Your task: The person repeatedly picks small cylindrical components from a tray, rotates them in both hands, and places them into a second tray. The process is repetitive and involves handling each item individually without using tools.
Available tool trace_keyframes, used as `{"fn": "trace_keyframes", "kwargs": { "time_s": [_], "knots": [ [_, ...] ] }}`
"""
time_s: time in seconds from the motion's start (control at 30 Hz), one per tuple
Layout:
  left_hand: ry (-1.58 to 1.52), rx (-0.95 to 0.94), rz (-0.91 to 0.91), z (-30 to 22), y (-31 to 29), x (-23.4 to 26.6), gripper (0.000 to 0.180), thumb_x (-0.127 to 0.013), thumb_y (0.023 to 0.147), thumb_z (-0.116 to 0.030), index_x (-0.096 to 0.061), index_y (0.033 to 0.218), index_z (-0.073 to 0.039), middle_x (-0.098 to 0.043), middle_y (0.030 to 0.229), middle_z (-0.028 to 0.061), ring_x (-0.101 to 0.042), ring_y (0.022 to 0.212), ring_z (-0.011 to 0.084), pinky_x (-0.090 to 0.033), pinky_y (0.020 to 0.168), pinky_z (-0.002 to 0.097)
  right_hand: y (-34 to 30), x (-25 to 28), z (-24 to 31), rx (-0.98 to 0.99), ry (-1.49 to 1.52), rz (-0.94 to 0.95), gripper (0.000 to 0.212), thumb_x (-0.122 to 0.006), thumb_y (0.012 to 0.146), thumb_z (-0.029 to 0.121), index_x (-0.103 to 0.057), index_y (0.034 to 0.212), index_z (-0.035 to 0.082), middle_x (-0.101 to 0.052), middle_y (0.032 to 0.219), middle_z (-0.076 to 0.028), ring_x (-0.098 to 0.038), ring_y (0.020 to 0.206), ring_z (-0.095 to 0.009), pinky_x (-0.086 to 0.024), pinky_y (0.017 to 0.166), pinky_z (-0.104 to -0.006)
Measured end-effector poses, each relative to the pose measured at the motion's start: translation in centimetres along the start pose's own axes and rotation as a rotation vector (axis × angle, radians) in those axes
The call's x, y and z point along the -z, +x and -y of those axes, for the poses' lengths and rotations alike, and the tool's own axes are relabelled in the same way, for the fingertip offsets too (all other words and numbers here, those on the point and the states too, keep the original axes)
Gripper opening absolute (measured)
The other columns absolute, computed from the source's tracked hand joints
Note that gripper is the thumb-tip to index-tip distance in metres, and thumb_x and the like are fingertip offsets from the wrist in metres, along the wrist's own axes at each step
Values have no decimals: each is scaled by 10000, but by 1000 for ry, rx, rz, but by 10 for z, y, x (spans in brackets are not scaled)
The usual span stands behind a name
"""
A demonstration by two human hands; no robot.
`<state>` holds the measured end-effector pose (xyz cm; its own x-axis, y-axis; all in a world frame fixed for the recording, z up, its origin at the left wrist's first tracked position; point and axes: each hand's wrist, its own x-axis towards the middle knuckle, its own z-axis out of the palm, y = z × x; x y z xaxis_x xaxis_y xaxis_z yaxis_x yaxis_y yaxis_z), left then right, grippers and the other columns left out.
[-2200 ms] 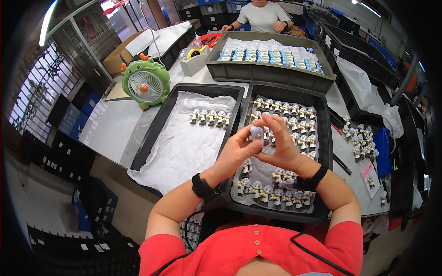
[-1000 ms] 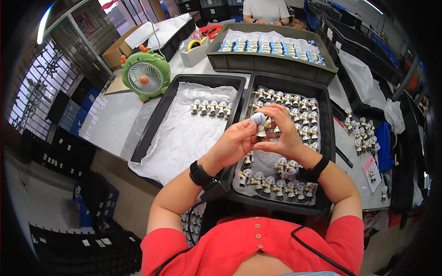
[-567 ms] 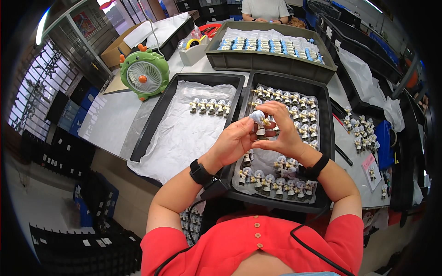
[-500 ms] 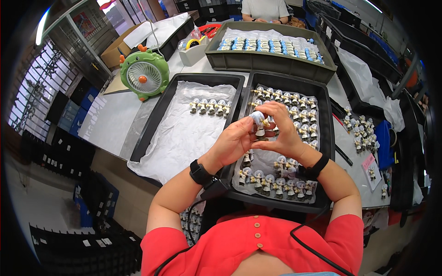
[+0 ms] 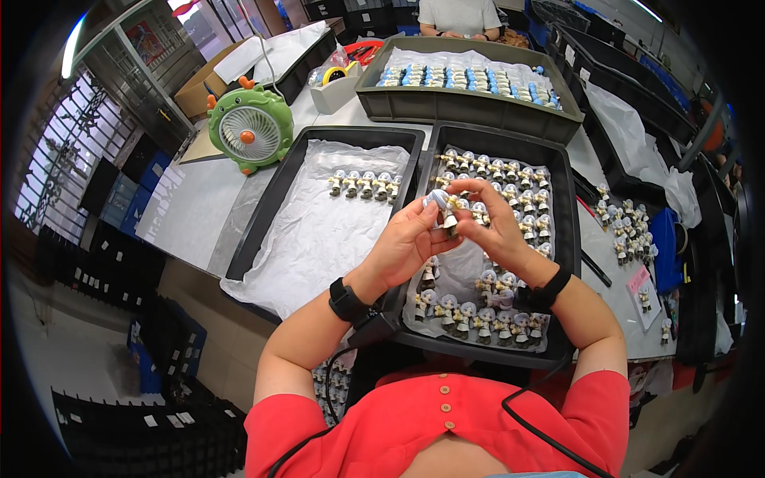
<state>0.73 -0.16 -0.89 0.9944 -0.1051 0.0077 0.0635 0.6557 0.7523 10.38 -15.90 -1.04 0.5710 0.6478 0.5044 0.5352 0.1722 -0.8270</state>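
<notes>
Over the right-hand black tray (image 5: pixel 567 239) my two hands meet around one small figurine (image 5: pixel 449 218), with pale hair and a white-and-dark outfit. It tilts between them. My left hand (image 5: pixel 408 245) grips it with the thumb by its head and the fingers beneath. From the other side, my right hand (image 5: pixel 504 236) closes on it with thumb and fingertips. Rows of similar figurines (image 5: pixel 483 320) lie on white lining in this tray, partly hidden by my hands. The left-hand black tray (image 5: pixel 267 215), lined with white paper, holds a short row of figurines (image 5: pixel 366 185) near its far right.
A large olive bin (image 5: pixel 470 105) with blue-and-white figures stands behind the trays. To the left are a green fan (image 5: pixel 249 131) and a tape dispenser (image 5: pixel 338 94). Loose figurines (image 5: pixel 625 227) and a blue holder (image 5: pixel 665 248) sit at right. Across the table is another person (image 5: pixel 459 17).
The figurine has turned and tilted slightly between my hands. My right thumb and fingers have shifted around it, and my left hand has stayed nearly in place.
</notes>
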Motion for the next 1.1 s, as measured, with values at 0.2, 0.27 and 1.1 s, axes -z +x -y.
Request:
{"fn": "trace_keyframes", "kwargs": {
  "time_s": [0.2, 0.27, 1.1],
  "knots": [
    [64, -22, 11, -1, -2, -1, 359, -402, 973, -297, -416, 1230, -47, -549, 1172, 92, -559, 1097, 256, -464, 928, 367, 2, 2, -11, 17, 21, -97, 160, -602, 853, 182, -602, 915, 34, -599, 921, -48, -561, 859, -151, -418, 805, -293],
    [83, -24, 14, 0, -2, 0, 359, -399, 974, -296, -416, 1233, -47, -552, 1166, 94, -563, 1091, 255, -466, 922, 364, 3, 4, -8, 57, -105, -42, 153, -588, 863, 174, -611, 870, 23, -598, 879, -39, -550, 827, -131, -420, 775, -273],
    [60, 101, 80, 8, -7, -13, 417, -395, 975, -286, -335, 1330, -78, -570, 1144, 139, -589, 1044, 252, -490, 889, 368, -128, 201, -36, -527, -779, -138, 185, -634, 779, 173, -598, 816, -5, -622, 735, -131, -595, 683, -222, -458, 634, -319]
  ]
}}
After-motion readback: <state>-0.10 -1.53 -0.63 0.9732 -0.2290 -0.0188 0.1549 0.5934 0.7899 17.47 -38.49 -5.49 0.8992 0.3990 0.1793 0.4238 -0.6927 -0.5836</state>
